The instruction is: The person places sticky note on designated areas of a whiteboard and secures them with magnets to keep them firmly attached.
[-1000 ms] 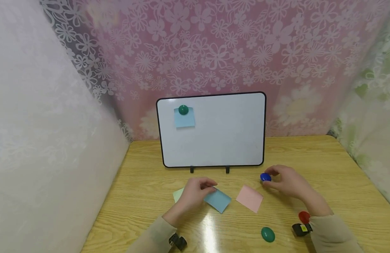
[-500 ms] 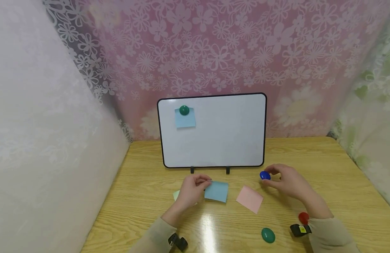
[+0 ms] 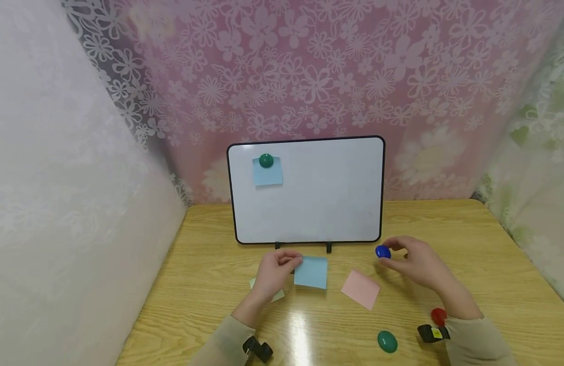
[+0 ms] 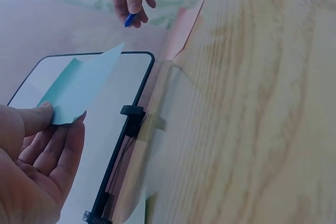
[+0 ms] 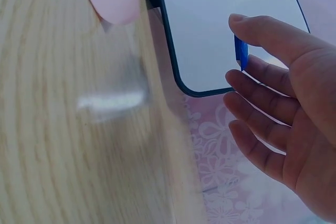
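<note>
Left hand (image 3: 272, 274) pinches a blue note (image 3: 311, 273) near one corner, above the desk (image 3: 213, 254); right hand (image 3: 415, 260) holds a blue magnet (image 3: 383, 252) between thumb and fingers, near the whiteboard's (image 3: 327, 198) lower right corner. Looks like pick-up's done, placing isn't; next move probably calls for note flat to board, magnet over it.

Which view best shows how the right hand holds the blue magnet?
The right wrist view: close up, it shows the blue magnet edge-on, pinched in the right hand. The head view shows its round face, but small; the left wrist view shows only a small blue sliver farther off.
</note>
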Available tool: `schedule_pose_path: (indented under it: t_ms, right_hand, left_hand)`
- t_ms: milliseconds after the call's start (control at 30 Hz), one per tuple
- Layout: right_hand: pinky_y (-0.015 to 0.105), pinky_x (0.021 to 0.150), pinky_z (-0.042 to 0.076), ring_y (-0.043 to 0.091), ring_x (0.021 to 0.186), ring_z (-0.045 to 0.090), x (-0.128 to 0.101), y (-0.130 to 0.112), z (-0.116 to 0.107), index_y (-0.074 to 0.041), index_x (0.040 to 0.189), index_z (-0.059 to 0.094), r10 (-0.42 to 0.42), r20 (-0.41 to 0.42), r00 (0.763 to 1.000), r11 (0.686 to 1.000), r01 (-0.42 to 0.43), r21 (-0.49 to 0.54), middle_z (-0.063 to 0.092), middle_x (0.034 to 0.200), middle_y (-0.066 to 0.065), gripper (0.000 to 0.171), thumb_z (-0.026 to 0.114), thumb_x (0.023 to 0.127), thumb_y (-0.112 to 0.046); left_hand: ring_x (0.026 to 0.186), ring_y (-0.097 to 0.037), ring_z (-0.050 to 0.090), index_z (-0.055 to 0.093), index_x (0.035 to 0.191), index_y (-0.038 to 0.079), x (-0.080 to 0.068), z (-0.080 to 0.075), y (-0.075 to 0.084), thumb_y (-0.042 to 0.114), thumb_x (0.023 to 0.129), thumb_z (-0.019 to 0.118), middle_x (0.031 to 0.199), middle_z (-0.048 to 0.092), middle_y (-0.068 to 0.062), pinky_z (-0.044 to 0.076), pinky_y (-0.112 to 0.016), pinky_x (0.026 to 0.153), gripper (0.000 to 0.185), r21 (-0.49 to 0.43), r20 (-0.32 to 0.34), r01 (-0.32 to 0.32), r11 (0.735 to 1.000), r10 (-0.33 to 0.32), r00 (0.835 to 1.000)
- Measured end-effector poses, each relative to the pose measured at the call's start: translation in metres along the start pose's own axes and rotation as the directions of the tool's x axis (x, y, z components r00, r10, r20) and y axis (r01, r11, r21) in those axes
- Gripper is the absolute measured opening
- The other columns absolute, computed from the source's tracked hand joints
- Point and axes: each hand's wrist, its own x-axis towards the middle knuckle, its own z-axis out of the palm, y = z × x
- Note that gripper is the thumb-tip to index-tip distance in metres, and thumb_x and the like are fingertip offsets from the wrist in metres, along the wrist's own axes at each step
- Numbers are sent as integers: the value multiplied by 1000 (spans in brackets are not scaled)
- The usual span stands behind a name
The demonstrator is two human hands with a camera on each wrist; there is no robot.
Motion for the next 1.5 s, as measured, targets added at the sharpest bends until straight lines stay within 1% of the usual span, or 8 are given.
schedule_pose_path:
  t_ms: [133,267,467,733,967,1100,1333,1500]
  right_hand:
    - [59,93,57,41,118,64,-1,-3,-3,-7,125,73,-5,-18,1000,1000,5,15,73,124,13,41,82,98,-36]
    - [59,93,57,40,119,64,-3,-3,-5,-9,125,73,-2,-33,999,1000,3,26,73,124,11,41,82,98,-38]
    - [56,91,58,38,118,64,-6,-1,-3,-10,125,73,9,-45,999,999,-8,39,74,124,11,40,82,98,-38]
    - [56,90,58,39,118,64,-4,0,-3,-8,128,72,-3,-68,998,999,5,38,73,124,12,42,83,98,-35]
    - [52,89,58,37,117,64,-6,3,-5,-9,128,71,3,-72,997,999,-1,36,74,123,10,45,82,98,-40]
    - [51,89,58,36,117,64,-6,5,-4,-10,129,72,4,-73,997,999,-1,33,74,123,9,46,82,97,-41]
    - [53,90,57,36,116,66,2,-2,-2,-11,125,73,-37,-67,997,999,38,15,74,123,9,43,82,97,-42]
    - [54,91,57,36,116,66,10,-9,-1,-8,124,74,-72,-59,996,997,71,-18,75,122,10,41,83,97,-38]
  left_hand:
    - [97,-18,74,79,117,6,3,-2,-2,18,104,74,104,80,-6,62,-40,87,18,-22,-15,17,1000,-17,1000]
    - [97,-18,74,79,116,4,5,-5,-3,18,103,75,104,80,-7,62,-42,88,19,-37,-28,12,999,-13,1000]
    - [96,-18,74,78,116,4,4,-11,-1,18,103,76,106,80,-7,61,-46,90,20,-53,-50,20,998,-22,999]
    - [94,-20,75,79,116,2,4,-15,2,17,102,76,108,79,-9,62,-43,88,20,-75,-57,18,997,-22,998]
    - [94,-19,75,79,115,1,3,-15,1,17,102,77,107,79,-10,63,-41,85,21,-100,-49,26,995,-31,998]
    - [94,-19,75,79,116,1,3,-14,1,17,102,76,107,79,-10,63,-44,87,21,-103,-50,26,994,-32,998]
    - [92,-16,74,78,116,-2,15,-12,5,16,103,75,106,79,-11,63,-44,86,22,-92,-24,-10,996,8,1000]
    - [90,-16,75,77,116,-4,26,-13,9,15,104,74,105,79,-11,63,-38,84,23,-113,-46,-2,994,-3,999]
